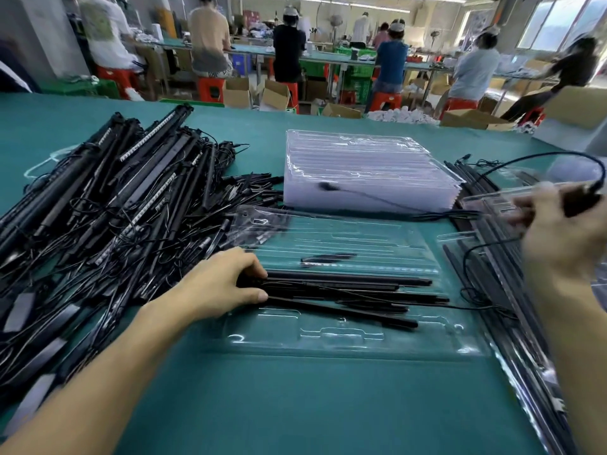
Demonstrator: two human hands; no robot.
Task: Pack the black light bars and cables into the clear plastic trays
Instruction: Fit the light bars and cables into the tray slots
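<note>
Left grip [216, 287] clasping light bars [345, 284] at tray [328, 343] edge, right grip [558, 234] pinching cable [558, 156] — raised

1. A teal mat [295, 405] is covering the tabletop.
2. Beyond the tabletop's far edge, workers [289, 50] are sitting on red stools [212, 88] at long benches, backs turned.
3. Open cardboard boxes [236, 93] are lying on the floor behind them.
4. Green crates [356, 73] are standing under a bench.
5. A large cardboard box [578, 106] is sitting at the tabletop's far right corner.
6. A pedestal fan [335, 21] is standing behind the benches.
</note>
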